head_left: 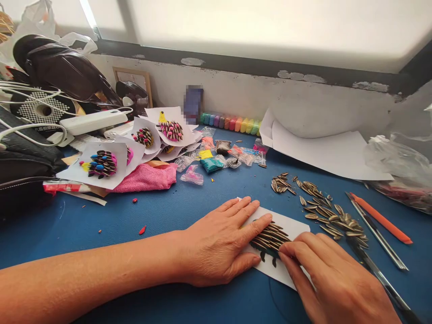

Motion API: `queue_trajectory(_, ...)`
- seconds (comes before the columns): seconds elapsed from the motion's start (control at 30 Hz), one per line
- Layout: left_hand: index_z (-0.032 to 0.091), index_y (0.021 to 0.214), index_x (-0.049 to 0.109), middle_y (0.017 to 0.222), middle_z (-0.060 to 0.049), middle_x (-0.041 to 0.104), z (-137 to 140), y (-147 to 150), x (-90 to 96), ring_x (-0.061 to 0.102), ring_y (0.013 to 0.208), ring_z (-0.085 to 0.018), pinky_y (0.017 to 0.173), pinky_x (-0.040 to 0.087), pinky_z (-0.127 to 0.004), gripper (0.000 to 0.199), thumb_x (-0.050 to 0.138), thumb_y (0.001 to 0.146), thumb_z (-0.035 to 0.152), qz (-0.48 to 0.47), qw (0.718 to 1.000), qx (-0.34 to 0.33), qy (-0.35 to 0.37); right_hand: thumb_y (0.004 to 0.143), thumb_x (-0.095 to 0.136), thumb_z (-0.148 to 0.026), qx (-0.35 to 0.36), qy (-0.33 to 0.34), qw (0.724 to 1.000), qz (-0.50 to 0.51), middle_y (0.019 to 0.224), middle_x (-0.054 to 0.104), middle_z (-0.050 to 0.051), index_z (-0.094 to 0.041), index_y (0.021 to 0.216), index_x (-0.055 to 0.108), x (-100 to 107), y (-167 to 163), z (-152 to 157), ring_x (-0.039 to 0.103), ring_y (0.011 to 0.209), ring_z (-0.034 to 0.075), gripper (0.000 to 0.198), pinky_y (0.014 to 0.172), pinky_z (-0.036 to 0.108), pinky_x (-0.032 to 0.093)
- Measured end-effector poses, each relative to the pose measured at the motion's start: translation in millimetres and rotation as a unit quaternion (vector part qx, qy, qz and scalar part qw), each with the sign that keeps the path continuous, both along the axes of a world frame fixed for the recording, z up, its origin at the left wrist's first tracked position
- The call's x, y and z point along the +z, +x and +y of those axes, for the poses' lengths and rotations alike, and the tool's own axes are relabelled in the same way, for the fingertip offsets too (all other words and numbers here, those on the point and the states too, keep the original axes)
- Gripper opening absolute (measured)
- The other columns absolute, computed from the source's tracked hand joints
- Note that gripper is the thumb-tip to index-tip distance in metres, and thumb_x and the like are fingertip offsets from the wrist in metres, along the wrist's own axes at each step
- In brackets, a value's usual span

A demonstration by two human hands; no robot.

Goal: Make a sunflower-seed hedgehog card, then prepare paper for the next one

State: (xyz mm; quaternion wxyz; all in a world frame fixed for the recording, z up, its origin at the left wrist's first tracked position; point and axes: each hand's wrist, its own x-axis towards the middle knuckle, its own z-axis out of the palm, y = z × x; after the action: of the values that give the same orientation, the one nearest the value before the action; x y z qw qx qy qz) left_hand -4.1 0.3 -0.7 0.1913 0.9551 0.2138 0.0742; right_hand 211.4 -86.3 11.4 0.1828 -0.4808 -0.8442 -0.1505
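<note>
My left hand (219, 245) lies flat on a white paper sheet (299, 223), its fingers stretched out over the left part of a craft figure. Striped sunflower seeds (273, 236) stick out of that figure in overlapping rows, and two small dark feet (268, 259) show below them. At the figure's right end, my right hand (332, 279) pinches a sunflower seed between thumb and forefinger; the fingertips mostly hide it. Loose sunflower seeds (337, 220) lie in a heap beyond the right hand. The figure's left end is under my left hand.
Finished seed figures on paper (103, 164) lie at the left on a pink cloth (145, 177). Small bags of coloured clay (212, 164) are at the back centre. An orange pen (381, 218) and a clear-barrelled pen (380, 236) lie right. White sheets (313, 153) lean against the wall.
</note>
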Motion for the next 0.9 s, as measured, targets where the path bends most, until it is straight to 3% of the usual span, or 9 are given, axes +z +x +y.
queue_trajectory(0.37, 0.022, 0.158, 0.025, 0.160, -0.025, 0.023, -1.8, 0.3, -0.2, 0.016, 0.150, -0.035, 0.121, 0.021, -0.054, 0.062, 0.039, 0.101, 0.044, -0.010, 1.000, -0.002, 0.014, 0.097, 0.042, -0.015, -0.018, 0.007, 1.000, -0.014, 0.068, 0.055, 0.001, -0.022, 0.074, 0.056, 3.9, -9.2, 1.4, 0.053, 0.060, 0.017, 0.028, 0.059, 0.031, 0.040)
queue_trajectory(0.57, 0.022, 0.157, 0.026, 0.160, -0.025, 0.023, -1.9, 0.2, -1.3, 0.016, 0.150, -0.035, 0.121, 0.021, -0.055, 0.062, 0.039, 0.101, 0.044, -0.014, 1.000, -0.004, 0.019, 0.098, 0.045, -0.018, -0.026, -0.015, 0.999, -0.022, 0.073, 0.059, 0.002, -0.022, 0.079, 0.059, 1.3, -6.8, 1.2, 0.056, 0.066, 0.018, 0.023, 0.064, 0.031, 0.043)
queue_trajectory(0.9, 0.033, 0.156, 0.027, 0.164, -0.014, 0.020, -2.1, -0.2, -0.8, 0.017, 0.151, -0.036, 0.121, 0.022, -0.055, 0.058, 0.042, 0.101, 0.042, -0.026, 1.000, 0.002, -0.001, 0.098, 0.050, -0.022, -0.016, -0.011, 1.000, -0.013, 0.080, 0.064, 0.004, -0.021, 0.089, 0.063, 2.9, -4.0, 0.6, 0.060, 0.071, 0.018, 0.016, 0.069, 0.032, 0.045)
